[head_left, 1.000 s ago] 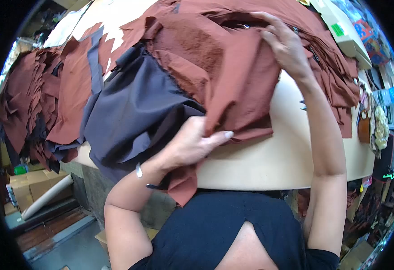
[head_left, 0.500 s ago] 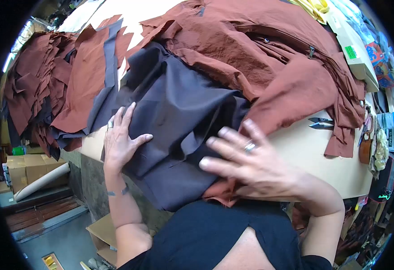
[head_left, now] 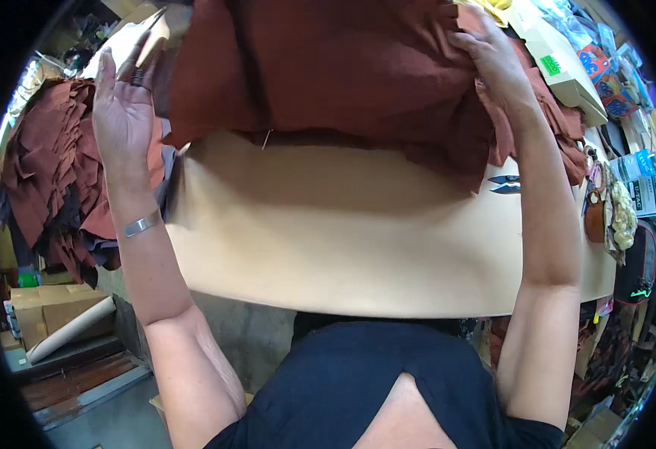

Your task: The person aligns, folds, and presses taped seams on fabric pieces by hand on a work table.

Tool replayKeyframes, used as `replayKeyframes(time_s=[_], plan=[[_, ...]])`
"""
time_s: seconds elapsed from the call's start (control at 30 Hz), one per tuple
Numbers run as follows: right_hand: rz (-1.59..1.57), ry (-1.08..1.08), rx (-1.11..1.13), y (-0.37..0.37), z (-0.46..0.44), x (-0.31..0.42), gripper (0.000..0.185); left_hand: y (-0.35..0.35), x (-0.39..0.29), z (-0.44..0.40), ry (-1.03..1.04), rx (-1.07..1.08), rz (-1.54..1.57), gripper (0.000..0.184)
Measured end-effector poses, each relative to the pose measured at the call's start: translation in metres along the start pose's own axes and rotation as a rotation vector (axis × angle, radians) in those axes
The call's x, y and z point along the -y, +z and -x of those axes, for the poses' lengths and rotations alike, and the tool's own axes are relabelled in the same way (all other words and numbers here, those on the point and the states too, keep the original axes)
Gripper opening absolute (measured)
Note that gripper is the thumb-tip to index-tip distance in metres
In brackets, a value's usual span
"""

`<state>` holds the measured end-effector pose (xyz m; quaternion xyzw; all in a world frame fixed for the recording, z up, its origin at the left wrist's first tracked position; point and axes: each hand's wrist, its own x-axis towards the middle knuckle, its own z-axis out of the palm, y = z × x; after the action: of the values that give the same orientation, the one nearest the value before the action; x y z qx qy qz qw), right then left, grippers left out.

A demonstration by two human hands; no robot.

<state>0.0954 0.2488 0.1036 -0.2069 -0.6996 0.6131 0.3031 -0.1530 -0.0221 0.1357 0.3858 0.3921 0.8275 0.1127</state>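
A reddish-brown jacket [head_left: 328,75] is lifted across the far side of the table, its lower edge hanging above the surface. My right hand [head_left: 496,63] grips bunched cloth at its upper right. My left hand [head_left: 126,123] is raised at the jacket's left edge, palm toward me, thumb and fingers stretched upward; the fingertips are partly in shadow. A thin pale strip [head_left: 267,139] hangs from the jacket's lower edge. Small dark-bladed thread snips [head_left: 505,185] lie on the table beside my right forearm.
The pale table [head_left: 343,247] curves in front of me. Layered reddish-brown and dark cut pieces [head_left: 43,172] hang over its left end. On the right are a long box [head_left: 560,60], a brown leather item [head_left: 594,218] and plastic packets. Cardboard boxes [head_left: 58,307] stand low left.
The jacket, whose dark lining lay near me, has been lifted away toward the far side, baring the table. Both hands have moved up and outward, the right taking hold of cloth.
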Motion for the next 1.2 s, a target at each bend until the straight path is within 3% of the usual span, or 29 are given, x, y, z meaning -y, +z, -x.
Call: replayKeyframes(time_s=[0.03,0.17,0.23,0.3,0.37,0.4,0.5,0.53,0.63,0.7,0.73,0.77,0.83,0.87,0.9,0.97,1.03,1.1,1.13,1.17,1.2], plan=[[0.11,-0.083,-0.056,-0.006,0.004,-0.001,0.05,0.002,0.002,-0.007,0.043,-0.076,0.002,0.036],[0.561,-0.405,-0.247,-0.013,0.042,0.002,0.048,0.002,0.018,0.028,0.117,0.213,-0.66,0.017],[0.784,-0.61,-0.151,-0.006,0.06,-0.002,0.056,0.009,0.04,0.055,-0.031,0.532,-0.793,0.011],[1.012,-0.723,0.015,0.005,0.071,-0.014,0.069,0.022,0.072,0.076,-0.143,0.632,-0.969,0.009],[1.252,-0.705,0.063,0.011,0.076,-0.034,0.079,0.018,0.1,0.079,0.371,0.747,-1.458,0.021],[1.237,-0.624,0.113,0.003,0.07,-0.051,0.084,0.01,0.112,0.076,0.309,0.741,-1.485,0.032],[1.152,-0.246,0.157,-0.003,0.066,-0.047,0.084,-0.017,0.131,0.056,0.292,0.593,-1.596,0.036],[1.131,-0.407,0.105,-0.005,0.066,-0.04,0.084,-0.022,0.131,0.045,0.236,0.558,-1.602,0.035],[0.873,-0.421,0.03,-0.009,0.066,0.002,0.084,-0.005,0.092,0.023,0.381,0.41,-1.605,0.028],[0.586,-0.396,0.15,-0.018,0.066,0.023,0.085,0.013,0.051,0.011,0.379,0.341,-1.356,0.03],[0.53,-0.206,0.325,-0.021,0.069,0.045,0.086,0.029,0.031,0.011,0.319,0.381,-1.194,0.034],[0.49,-0.178,0.391,-0.025,0.065,0.047,0.085,0.032,0.023,0.008,0.187,0.574,-1.202,0.033],[0.849,-0.153,0.341,-0.027,0.05,0.051,0.084,0.034,0.015,0.004,-0.09,0.953,-1.186,0.033],[1.001,-0.465,0.218,-0.038,0.032,0.03,0.077,0.026,0.028,-0.002,0.045,1.092,-1.306,0.028],[1.289,-0.65,0.008,-0.049,0.019,0.031,0.06,0.03,0.022,-0.011,0.134,0.913,-1.568,0.026],[1.325,-0.688,-0.477,-0.053,0.01,0.051,0.045,0.047,-0.001,-0.034,0.312,0.491,-2.045,0.023],[1.326,-0.736,-0.721,-0.061,0.029,0.065,0.04,0.008,-0.031,-0.057,0.876,0.148,-1.929,0.023],[1.365,-0.679,-0.722,-0.06,0.041,0.041,0.042,0.01,-0.025,-0.038,1.002,0.254,-1.799,0.024],[1.383,-0.683,-0.474,-0.044,0.048,0.031,0.051,0.007,-0.019,-0.029,1.07,0.301,-1.732,0.025],[1.362,-0.663,-0.208,-0.028,0.056,0.02,0.061,-0.012,0.0,-0.019,0.76,0.46,-1.895,0.031],[1.313,-0.612,0.045,-0.012,0.064,0.01,0.072,-0.001,0.016,-0.002,0.708,0.627,-1.861,0.038]])
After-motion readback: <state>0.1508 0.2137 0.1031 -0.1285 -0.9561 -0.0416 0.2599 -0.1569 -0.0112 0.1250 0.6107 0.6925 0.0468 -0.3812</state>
